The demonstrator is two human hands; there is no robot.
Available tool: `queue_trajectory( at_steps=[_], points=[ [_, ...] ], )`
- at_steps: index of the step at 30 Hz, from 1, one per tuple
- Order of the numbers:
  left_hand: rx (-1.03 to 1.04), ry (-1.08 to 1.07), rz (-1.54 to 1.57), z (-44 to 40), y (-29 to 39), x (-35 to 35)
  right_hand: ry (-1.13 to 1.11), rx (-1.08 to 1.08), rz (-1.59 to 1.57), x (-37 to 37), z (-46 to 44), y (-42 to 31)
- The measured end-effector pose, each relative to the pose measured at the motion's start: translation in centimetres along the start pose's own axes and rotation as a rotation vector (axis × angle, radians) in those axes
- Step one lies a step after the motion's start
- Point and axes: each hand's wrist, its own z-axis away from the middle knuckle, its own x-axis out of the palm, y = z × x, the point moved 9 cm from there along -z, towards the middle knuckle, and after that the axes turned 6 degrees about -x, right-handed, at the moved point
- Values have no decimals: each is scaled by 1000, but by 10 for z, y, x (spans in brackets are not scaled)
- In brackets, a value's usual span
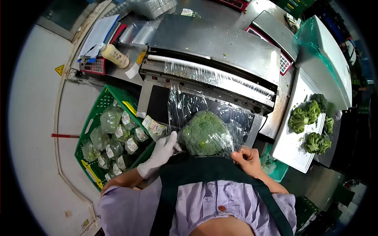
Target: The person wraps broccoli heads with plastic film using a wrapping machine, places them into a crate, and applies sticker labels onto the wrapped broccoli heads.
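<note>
A large head of broccoli (204, 135) lies under clear plastic film (185, 102) close to my body. The film runs down to it from the roll (212, 74) on the wrapping machine (220, 39). At the broccoli's left side, my left hand (161, 153), in a white glove, has its fingers closed on the film edge. My right hand (249, 160), bare, pinches gathered film at the lower right of the broccoli. The underside of the broccoli is hidden.
To the left, a green crate (88, 126) holds several wrapped, labelled vegetables. Unwrapped broccoli pieces (307, 116) lie on a white foam lid (283, 145) at right. A bottle (114, 56), a scale (275, 35) and a clipboard (98, 35) stand around the machine.
</note>
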Motion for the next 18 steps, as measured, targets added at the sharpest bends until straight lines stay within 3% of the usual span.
queue_trajectory(
  at_steps=[1,5,8,9,11,13,14,18],
  points=[
    [11,44,34,-1,3,1,114,-182,138,-4,-4,-14],
    [135,149,25,-1,15,-5,357,-432,288,-23,-14,-31],
    [137,126,-40,-2,15,-3,232,-89,243,-23,-23,-7],
    [151,137,-24,-1,17,-3,231,-86,243,-18,-23,-5],
    [168,156,-72,1,23,-8,353,-155,-229,-11,-22,1],
    [223,229,-33,2,27,-13,420,-157,-275,-16,-20,0],
    [277,305,9,4,32,-19,483,-159,-320,-22,-19,-1],
    [680,562,-353,11,57,-47,702,-180,-440,-54,-20,-1]
  ],
)
